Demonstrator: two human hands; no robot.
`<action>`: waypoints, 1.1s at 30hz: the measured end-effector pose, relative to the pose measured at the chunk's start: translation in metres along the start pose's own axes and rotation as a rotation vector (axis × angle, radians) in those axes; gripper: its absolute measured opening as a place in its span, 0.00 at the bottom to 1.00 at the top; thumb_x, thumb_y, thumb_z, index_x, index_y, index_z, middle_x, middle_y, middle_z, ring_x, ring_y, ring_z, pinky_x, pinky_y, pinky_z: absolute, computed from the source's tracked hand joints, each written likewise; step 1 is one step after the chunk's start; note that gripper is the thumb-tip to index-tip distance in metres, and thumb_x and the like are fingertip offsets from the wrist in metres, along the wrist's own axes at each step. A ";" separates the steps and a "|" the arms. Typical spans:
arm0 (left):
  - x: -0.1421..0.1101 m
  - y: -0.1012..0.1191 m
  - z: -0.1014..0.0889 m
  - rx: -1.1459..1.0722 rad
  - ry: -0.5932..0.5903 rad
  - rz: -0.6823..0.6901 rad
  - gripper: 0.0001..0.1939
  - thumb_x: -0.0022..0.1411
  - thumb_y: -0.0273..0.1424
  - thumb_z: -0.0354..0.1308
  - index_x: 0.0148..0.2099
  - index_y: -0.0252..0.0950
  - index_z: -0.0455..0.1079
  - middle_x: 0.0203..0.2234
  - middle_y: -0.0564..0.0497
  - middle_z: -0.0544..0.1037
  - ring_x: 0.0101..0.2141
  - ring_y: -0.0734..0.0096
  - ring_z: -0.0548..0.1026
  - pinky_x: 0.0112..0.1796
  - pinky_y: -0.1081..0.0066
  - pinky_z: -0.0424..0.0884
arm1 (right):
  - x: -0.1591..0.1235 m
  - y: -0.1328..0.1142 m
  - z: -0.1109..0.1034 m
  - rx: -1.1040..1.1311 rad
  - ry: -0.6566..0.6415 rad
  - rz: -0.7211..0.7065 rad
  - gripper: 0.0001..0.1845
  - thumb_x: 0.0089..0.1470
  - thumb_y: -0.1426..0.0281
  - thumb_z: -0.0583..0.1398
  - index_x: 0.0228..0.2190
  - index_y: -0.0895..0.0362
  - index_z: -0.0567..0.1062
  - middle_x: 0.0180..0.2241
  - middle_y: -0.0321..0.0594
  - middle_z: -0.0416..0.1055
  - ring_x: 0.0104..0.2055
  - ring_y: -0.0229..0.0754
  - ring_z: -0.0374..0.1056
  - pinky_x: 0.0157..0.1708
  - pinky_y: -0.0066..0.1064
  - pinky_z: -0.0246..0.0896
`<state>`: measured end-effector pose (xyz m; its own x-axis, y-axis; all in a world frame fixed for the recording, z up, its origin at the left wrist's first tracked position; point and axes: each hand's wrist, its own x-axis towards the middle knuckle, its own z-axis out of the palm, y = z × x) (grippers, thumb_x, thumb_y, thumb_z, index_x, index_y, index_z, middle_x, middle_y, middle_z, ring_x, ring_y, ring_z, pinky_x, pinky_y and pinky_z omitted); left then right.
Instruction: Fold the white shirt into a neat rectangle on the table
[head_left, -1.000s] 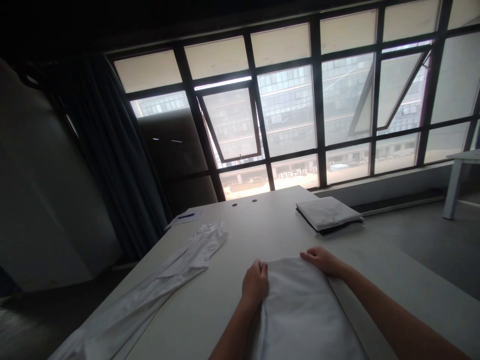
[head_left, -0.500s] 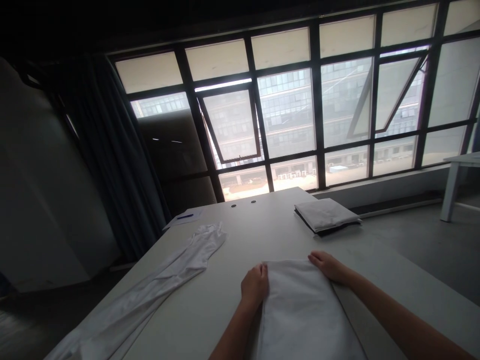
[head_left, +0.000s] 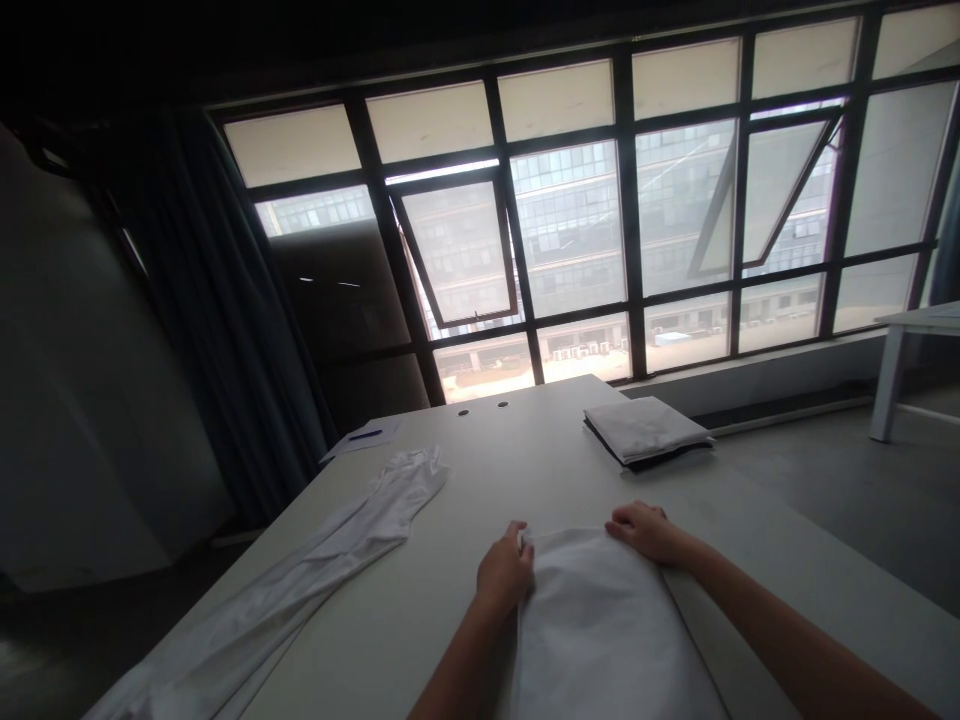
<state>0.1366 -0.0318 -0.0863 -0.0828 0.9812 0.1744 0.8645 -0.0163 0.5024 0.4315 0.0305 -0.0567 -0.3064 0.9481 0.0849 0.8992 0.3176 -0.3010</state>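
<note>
A folded white cloth (head_left: 600,630) lies on the pale table (head_left: 525,470) right in front of me. My left hand (head_left: 504,572) is closed on its far left corner. My right hand (head_left: 642,530) has its fingers curled over the far right corner. The cloth's far edge bulges up a little between the two hands.
A long white garment (head_left: 315,565) stretches along the table's left side. A folded stack of white over dark cloth (head_left: 646,430) sits at the far right. A paper with a blue pen (head_left: 365,436) lies at the far left corner. Another white table (head_left: 911,345) stands right, by the windows.
Both hands have closed on the far corners of the cloth, and its far edge, flat before, now puckers upward. The view has shifted slightly to the right.
</note>
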 end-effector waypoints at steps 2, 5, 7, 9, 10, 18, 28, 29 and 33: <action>0.000 0.000 -0.001 -0.016 -0.009 0.015 0.14 0.68 0.36 0.52 0.54 0.47 0.70 0.42 0.52 0.81 0.43 0.66 0.77 0.39 0.72 0.63 | 0.000 -0.001 0.000 -0.010 -0.001 0.002 0.20 0.64 0.57 0.51 0.34 0.55 0.77 0.38 0.42 0.75 0.47 0.47 0.66 0.48 0.36 0.48; 0.000 0.001 -0.001 -0.038 0.002 0.010 0.12 0.70 0.39 0.50 0.46 0.45 0.73 0.39 0.51 0.81 0.41 0.65 0.77 0.36 0.72 0.62 | 0.001 -0.005 0.003 -0.026 -0.009 0.017 0.18 0.63 0.61 0.52 0.32 0.55 0.78 0.39 0.43 0.75 0.51 0.49 0.64 0.49 0.38 0.47; 0.001 0.002 -0.001 -0.058 0.021 0.010 0.13 0.70 0.41 0.50 0.43 0.42 0.74 0.40 0.50 0.80 0.40 0.66 0.76 0.36 0.72 0.62 | 0.003 -0.006 0.006 -0.030 -0.012 0.036 0.18 0.62 0.63 0.52 0.29 0.56 0.78 0.38 0.44 0.75 0.51 0.49 0.64 0.50 0.38 0.47; 0.003 0.002 0.000 -0.082 0.037 0.013 0.12 0.69 0.39 0.52 0.41 0.40 0.74 0.43 0.49 0.79 0.41 0.67 0.75 0.38 0.73 0.62 | 0.003 -0.008 0.007 -0.027 -0.005 0.051 0.20 0.62 0.61 0.51 0.28 0.56 0.78 0.37 0.44 0.75 0.51 0.50 0.64 0.50 0.39 0.47; 0.004 0.002 0.000 -0.095 0.039 0.011 0.11 0.68 0.38 0.53 0.41 0.39 0.74 0.43 0.48 0.79 0.41 0.67 0.75 0.38 0.73 0.62 | 0.003 -0.008 0.007 -0.023 0.001 0.053 0.22 0.63 0.59 0.51 0.28 0.56 0.78 0.37 0.45 0.75 0.51 0.50 0.64 0.50 0.39 0.47; 0.011 0.000 -0.002 -0.190 -0.003 -0.001 0.15 0.73 0.35 0.46 0.38 0.36 0.70 0.34 0.49 0.79 0.36 0.70 0.75 0.32 0.75 0.62 | -0.001 -0.008 0.001 -0.004 -0.005 0.038 0.25 0.62 0.54 0.51 0.28 0.57 0.78 0.35 0.45 0.75 0.47 0.48 0.66 0.48 0.38 0.48; -0.004 0.000 0.002 -0.058 0.009 0.046 0.06 0.67 0.34 0.55 0.42 0.39 0.72 0.34 0.51 0.79 0.36 0.68 0.75 0.35 0.73 0.61 | -0.001 -0.006 0.007 -0.052 0.032 0.003 0.22 0.62 0.53 0.54 0.31 0.57 0.76 0.37 0.46 0.74 0.48 0.51 0.64 0.49 0.42 0.50; -0.005 0.001 0.003 -0.039 0.022 0.061 0.07 0.68 0.34 0.55 0.43 0.39 0.72 0.36 0.50 0.79 0.38 0.66 0.75 0.37 0.72 0.61 | -0.002 -0.006 0.007 -0.052 0.036 -0.002 0.21 0.62 0.53 0.55 0.33 0.56 0.77 0.38 0.45 0.74 0.48 0.50 0.64 0.49 0.42 0.50; -0.004 -0.003 0.002 -0.012 0.054 0.148 0.09 0.67 0.35 0.56 0.46 0.42 0.75 0.45 0.48 0.75 0.48 0.63 0.72 0.47 0.70 0.61 | -0.005 -0.005 0.005 -0.048 0.059 -0.018 0.18 0.62 0.55 0.56 0.38 0.55 0.77 0.40 0.44 0.74 0.48 0.50 0.65 0.50 0.42 0.51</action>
<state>0.1356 -0.0355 -0.0904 0.0179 0.9561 0.2924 0.8635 -0.1622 0.4776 0.4263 0.0241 -0.0607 -0.3049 0.9411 0.1459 0.9082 0.3335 -0.2530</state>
